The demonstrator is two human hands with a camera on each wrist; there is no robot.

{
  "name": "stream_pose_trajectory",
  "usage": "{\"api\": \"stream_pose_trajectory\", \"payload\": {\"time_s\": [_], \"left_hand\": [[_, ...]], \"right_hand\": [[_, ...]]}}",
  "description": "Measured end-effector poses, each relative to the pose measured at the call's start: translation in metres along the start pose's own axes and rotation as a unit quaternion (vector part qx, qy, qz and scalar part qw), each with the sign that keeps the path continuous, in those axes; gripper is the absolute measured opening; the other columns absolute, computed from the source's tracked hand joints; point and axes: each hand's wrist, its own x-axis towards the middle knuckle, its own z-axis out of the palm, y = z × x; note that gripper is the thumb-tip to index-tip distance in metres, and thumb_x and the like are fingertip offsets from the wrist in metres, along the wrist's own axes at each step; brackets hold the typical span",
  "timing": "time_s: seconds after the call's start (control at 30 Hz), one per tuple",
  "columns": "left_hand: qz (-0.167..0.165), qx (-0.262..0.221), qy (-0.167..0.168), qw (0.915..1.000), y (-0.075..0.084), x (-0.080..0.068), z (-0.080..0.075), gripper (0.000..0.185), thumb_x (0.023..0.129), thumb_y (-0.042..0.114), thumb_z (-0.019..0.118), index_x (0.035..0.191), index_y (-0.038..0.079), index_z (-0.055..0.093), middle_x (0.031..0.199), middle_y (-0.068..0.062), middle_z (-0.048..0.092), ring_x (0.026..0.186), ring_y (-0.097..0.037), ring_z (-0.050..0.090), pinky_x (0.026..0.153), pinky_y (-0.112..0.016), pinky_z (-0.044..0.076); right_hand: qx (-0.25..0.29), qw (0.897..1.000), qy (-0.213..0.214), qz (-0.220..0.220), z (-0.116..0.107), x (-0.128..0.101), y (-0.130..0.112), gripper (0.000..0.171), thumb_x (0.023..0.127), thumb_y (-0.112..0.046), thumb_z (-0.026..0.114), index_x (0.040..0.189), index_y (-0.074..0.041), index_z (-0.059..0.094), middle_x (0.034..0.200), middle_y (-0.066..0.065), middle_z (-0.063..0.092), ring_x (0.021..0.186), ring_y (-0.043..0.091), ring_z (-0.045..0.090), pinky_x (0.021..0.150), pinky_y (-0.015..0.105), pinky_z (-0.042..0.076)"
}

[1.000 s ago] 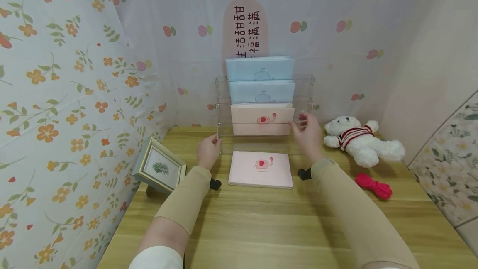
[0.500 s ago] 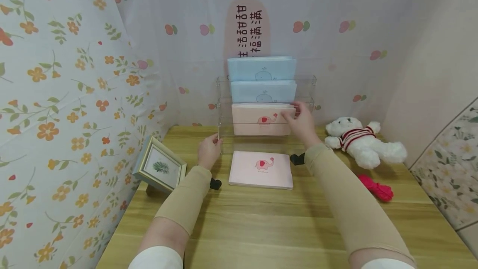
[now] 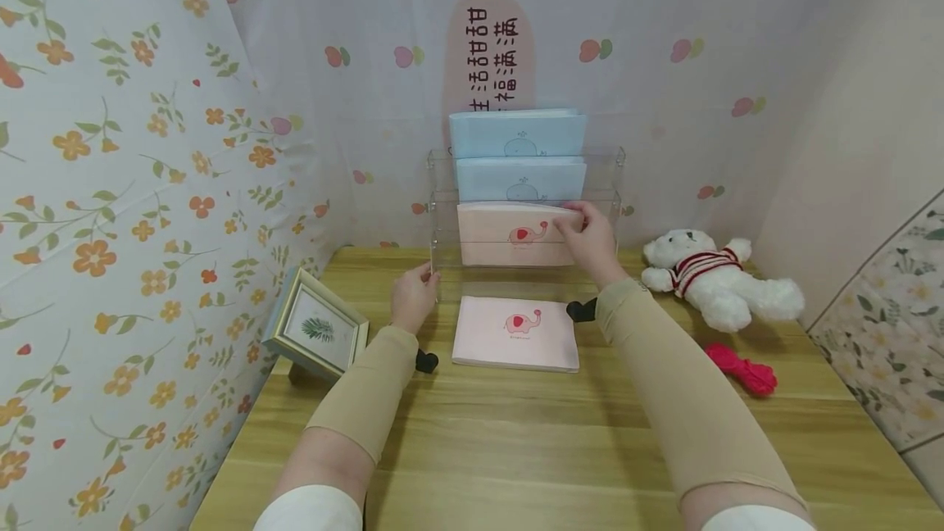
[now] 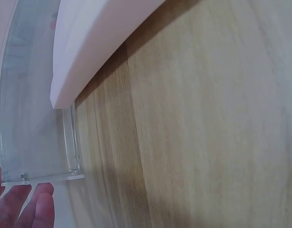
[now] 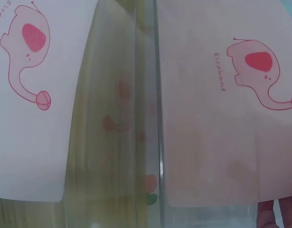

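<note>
A clear tiered acrylic rack (image 3: 601, 177) stands at the back of the wooden table. Its lowest filled tier holds a pink elephant notebook (image 3: 487, 234); two blue whale notebooks (image 3: 487, 179) rise behind it. My right hand (image 3: 592, 246) pinches the pink notebook's upper right corner. In the right wrist view, only bits of my fingers (image 5: 267, 216) show past that notebook's edge. My left hand (image 3: 415, 299) holds the rack's lower left side edge, its fingers (image 4: 43, 209) bent beside the clear panel in the left wrist view. Another pink elephant notebook (image 3: 515, 347) lies flat before the rack.
On the left stands a tilted picture frame (image 3: 319, 326) with a leaf print. A white teddy bear (image 3: 726, 289) in a striped sweater lies at the right, with a bundle of red cord (image 3: 745, 371) in front of it. Patterned cloth (image 3: 347, 88) hangs behind the rack.
My right hand has moved left from beside the rack's pink notebook onto its upper right corner and taken hold there. My left hand stays on the rack's side.
</note>
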Motion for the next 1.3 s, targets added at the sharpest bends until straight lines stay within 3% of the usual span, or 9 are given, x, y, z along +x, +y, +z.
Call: {"api": "stream_pose_trajectory", "payload": {"time_s": [0.23, 0.47, 0.77, 1.0, 1.13, 1.2, 1.3], "left_hand": [[0.001, 0.010, 0.007, 0.9999, 0.001, 0.001, 0.000, 0.038, 0.110, 0.024, 0.069, 0.143, 0.006, 0.073, 0.127, -0.017, 0.082, 0.117, -0.035, 0.080, 0.096, -0.051, 0.065], [-0.006, 0.004, 0.009, 0.9999, 0.001, -0.001, 0.001, 0.037, 0.109, 0.023, 0.070, 0.143, 0.007, 0.074, 0.127, -0.015, 0.082, 0.115, -0.034, 0.080, 0.093, -0.050, 0.065], [-0.024, -0.022, 0.007, 0.9994, 0.002, -0.001, 0.001, 0.039, 0.110, 0.028, 0.069, 0.144, 0.009, 0.073, 0.130, -0.015, 0.081, 0.112, -0.032, 0.081, 0.086, -0.045, 0.065], [-0.038, -0.041, 0.000, 0.9984, 0.002, -0.001, 0.000, 0.041, 0.112, 0.030, 0.067, 0.148, 0.010, 0.070, 0.135, -0.016, 0.079, 0.121, -0.034, 0.078, 0.092, -0.046, 0.066], [-0.025, -0.053, 0.021, 0.9981, -0.003, -0.004, 0.005, 0.039, 0.111, 0.029, 0.068, 0.145, 0.010, 0.072, 0.134, -0.016, 0.080, 0.127, -0.037, 0.075, 0.097, -0.050, 0.064], [-0.021, -0.055, 0.030, 0.9978, -0.004, -0.005, 0.007, 0.039, 0.111, 0.029, 0.069, 0.144, 0.010, 0.073, 0.133, -0.016, 0.080, 0.124, -0.037, 0.076, 0.092, -0.046, 0.064], [-0.018, -0.055, 0.037, 0.9976, -0.005, -0.007, 0.009, 0.039, 0.111, 0.029, 0.068, 0.144, 0.009, 0.073, 0.133, -0.017, 0.080, 0.104, -0.035, 0.081, 0.069, -0.036, 0.060]], "right_hand": [[0.030, 0.999, 0.018, -0.009, 0.002, -0.001, 0.002, 0.035, 0.108, -0.031, 0.073, 0.137, -0.012, 0.067, 0.147, 0.020, 0.066, 0.125, 0.037, 0.058, 0.112, 0.055, 0.052], [0.052, 0.998, 0.046, -0.006, 0.005, 0.002, -0.007, 0.032, 0.109, -0.030, 0.072, 0.136, -0.013, 0.066, 0.145, 0.017, 0.067, 0.132, 0.033, 0.060, 0.119, 0.053, 0.052], [0.129, 0.986, 0.106, -0.029, -0.007, 0.000, -0.038, 0.028, 0.104, -0.025, 0.078, 0.128, -0.013, 0.070, 0.127, 0.010, 0.071, 0.112, 0.019, 0.066, 0.095, 0.028, 0.059], [0.173, 0.977, 0.123, -0.023, -0.033, -0.023, -0.057, 0.030, 0.102, -0.026, 0.082, 0.127, -0.013, 0.071, 0.121, 0.000, 0.069, 0.112, 0.015, 0.063, 0.094, 0.028, 0.057], [0.174, 0.976, 0.133, -0.006, -0.047, -0.047, -0.052, 0.023, 0.103, -0.025, 0.081, 0.122, -0.018, 0.071, 0.114, -0.007, 0.067, 0.109, 0.014, 0.062, 0.088, 0.029, 0.056], [0.168, 0.976, 0.140, 0.011, -0.054, -0.060, -0.047, 0.023, 0.104, -0.025, 0.079, 0.124, -0.018, 0.070, 0.112, -0.009, 0.067, 0.108, 0.013, 0.063, 0.087, 0.028, 0.056], [0.156, 0.977, 0.141, 0.039, -0.063, -0.076, -0.037, 0.027, 0.105, -0.027, 0.078, 0.129, -0.017, 0.069, 0.115, -0.009, 0.067, 0.109, 0.013, 0.063, 0.088, 0.028, 0.057]]}}
